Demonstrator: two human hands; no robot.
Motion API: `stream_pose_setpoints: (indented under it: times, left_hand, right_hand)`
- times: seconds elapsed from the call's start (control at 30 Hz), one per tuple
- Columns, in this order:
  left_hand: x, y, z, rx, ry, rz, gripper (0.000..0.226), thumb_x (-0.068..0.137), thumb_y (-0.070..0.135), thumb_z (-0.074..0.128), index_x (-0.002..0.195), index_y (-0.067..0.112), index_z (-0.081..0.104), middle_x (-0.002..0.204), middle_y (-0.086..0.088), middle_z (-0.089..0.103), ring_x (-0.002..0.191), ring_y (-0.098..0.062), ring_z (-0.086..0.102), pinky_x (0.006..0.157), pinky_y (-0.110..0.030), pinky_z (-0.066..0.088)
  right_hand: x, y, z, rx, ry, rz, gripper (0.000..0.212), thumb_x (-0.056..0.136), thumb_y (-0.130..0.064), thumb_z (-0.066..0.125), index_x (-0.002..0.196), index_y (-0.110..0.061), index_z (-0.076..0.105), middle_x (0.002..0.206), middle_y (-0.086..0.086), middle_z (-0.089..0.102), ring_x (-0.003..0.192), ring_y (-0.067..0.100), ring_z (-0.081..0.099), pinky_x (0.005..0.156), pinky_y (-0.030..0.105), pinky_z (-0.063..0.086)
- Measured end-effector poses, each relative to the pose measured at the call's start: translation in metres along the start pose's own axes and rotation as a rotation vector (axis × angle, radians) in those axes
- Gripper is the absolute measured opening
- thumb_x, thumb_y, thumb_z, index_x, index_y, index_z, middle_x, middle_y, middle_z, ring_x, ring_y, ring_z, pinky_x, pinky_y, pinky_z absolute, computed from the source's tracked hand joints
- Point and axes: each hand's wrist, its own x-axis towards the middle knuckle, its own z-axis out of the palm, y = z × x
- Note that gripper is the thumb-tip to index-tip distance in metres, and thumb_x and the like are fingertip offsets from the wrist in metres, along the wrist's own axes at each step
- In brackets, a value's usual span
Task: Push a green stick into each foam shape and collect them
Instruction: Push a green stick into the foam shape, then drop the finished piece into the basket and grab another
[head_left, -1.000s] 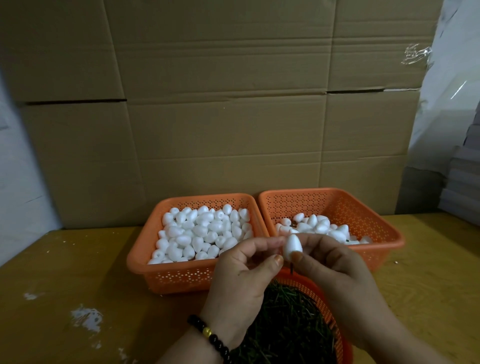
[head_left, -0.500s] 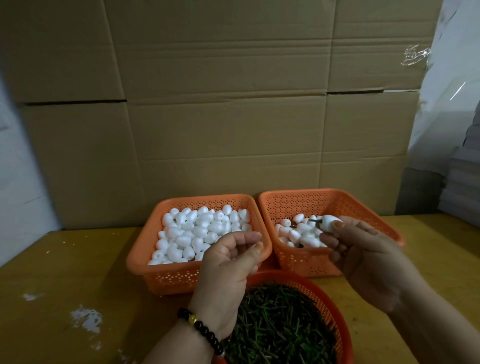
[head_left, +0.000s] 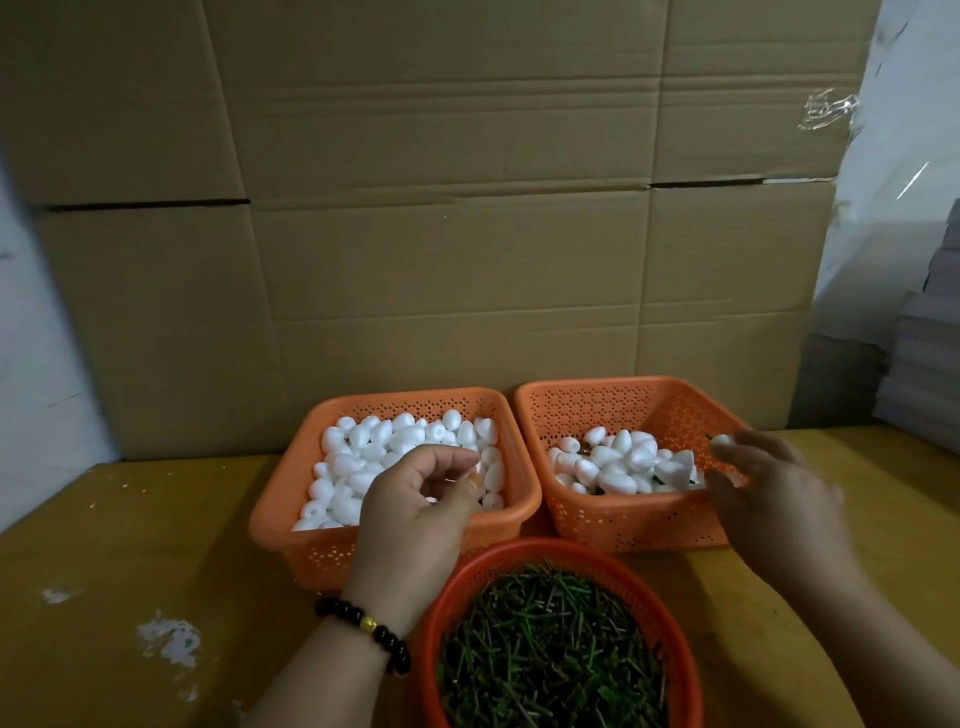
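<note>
My right hand (head_left: 769, 493) is over the right rim of the right orange basket (head_left: 623, 387). Its fingertips pinch a white foam shape (head_left: 722, 440) with a green stick poking out; the hand is blurred. That basket holds several stuck foam shapes (head_left: 618, 465). My left hand (head_left: 415, 504) hovers over the front of the left orange basket (head_left: 275, 514), which is full of plain foam shapes (head_left: 374, 447). Its fingers are loosely curled with nothing plainly held. A round red basket (head_left: 519, 551) of green sticks (head_left: 550, 654) sits nearest me.
All three baskets stand on a worn yellow wooden table (head_left: 156, 571). A wall of cardboard boxes (head_left: 441, 234) rises right behind the two orange baskets. Grey stacked sheets (head_left: 930, 374) lie at the far right.
My hands have come apart. The right hand carried the stuck foam shape rightwards over the right basket. The left hand moved left and now hangs over the plain foam shapes.
</note>
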Motion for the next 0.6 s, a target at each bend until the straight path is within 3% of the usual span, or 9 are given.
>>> stream_pose_setpoints:
  times: [0.13, 0.27, 0.37, 0.43, 0.53, 0.6]
  left_hand:
    - [0.011, -0.005, -0.012, 0.138, -0.051, -0.001, 0.020, 0.087, 0.013, 0.067, 0.087, 0.033, 0.068, 0.087, 0.020, 0.069, 0.085, 0.010, 0.060, 0.065, -0.001, 0.043]
    - [0.029, -0.009, -0.022, 0.401, -0.234, -0.040, 0.023, 0.092, 0.015, 0.058, 0.103, 0.035, 0.063, 0.110, 0.017, 0.062, 0.098, 0.006, 0.056, 0.072, -0.006, 0.039]
    - [0.050, -0.009, -0.025, 0.637, -0.397, -0.073, 0.030, 0.096, 0.022, 0.049, 0.122, 0.032, 0.058, 0.119, 0.015, 0.057, 0.100, 0.006, 0.051, 0.081, -0.012, 0.040]
    - [0.065, -0.012, -0.024, 0.846, -0.457, -0.106, 0.033, 0.096, 0.029, 0.045, 0.127, 0.038, 0.054, 0.132, 0.011, 0.051, 0.122, -0.004, 0.044, 0.103, -0.027, 0.036]
    - [0.082, -0.018, -0.021, 1.153, -0.605, -0.164, 0.043, 0.090, 0.046, 0.047, 0.132, 0.047, 0.046, 0.153, 0.008, 0.028, 0.144, -0.021, 0.010, 0.118, -0.045, 0.010]
    - [0.088, -0.019, -0.020, 1.208, -0.744, -0.241, 0.051, 0.087, 0.056, 0.050, 0.137, 0.046, 0.043, 0.158, 0.006, 0.017, 0.146, -0.023, 0.006, 0.116, -0.043, 0.008]
  right_hand:
    - [-0.001, -0.007, 0.000, -0.086, -0.129, -0.035, 0.051, 0.095, -0.048, 0.044, 0.139, -0.025, 0.047, 0.156, 0.000, 0.027, 0.136, 0.020, 0.038, 0.110, 0.048, 0.028]
    - [-0.007, -0.015, -0.004, -0.144, -0.171, -0.121, 0.051, 0.093, -0.054, 0.040, 0.142, -0.039, 0.037, 0.159, -0.001, 0.015, 0.142, 0.020, 0.028, 0.114, 0.046, 0.016]
    - [-0.017, -0.032, -0.019, -0.019, -0.105, -0.275, 0.041, 0.090, -0.039, 0.055, 0.130, -0.031, 0.056, 0.147, 0.002, 0.043, 0.132, 0.026, 0.040, 0.106, 0.047, 0.031]
    - [-0.025, -0.045, -0.031, 0.074, -0.183, -0.412, 0.034, 0.086, -0.039, 0.057, 0.119, -0.032, 0.062, 0.130, -0.007, 0.056, 0.112, 0.012, 0.055, 0.097, 0.041, 0.046]
    - [-0.044, -0.063, -0.040, 0.041, -0.459, -0.594, 0.038, 0.080, -0.055, 0.055, 0.117, -0.046, 0.056, 0.117, -0.026, 0.053, 0.097, -0.006, 0.056, 0.086, 0.024, 0.052]
    - [-0.055, -0.070, -0.036, -0.058, -0.635, -0.653, 0.058, 0.074, -0.066, 0.057, 0.128, -0.051, 0.041, 0.125, -0.032, 0.042, 0.109, -0.006, 0.050, 0.094, 0.023, 0.048]
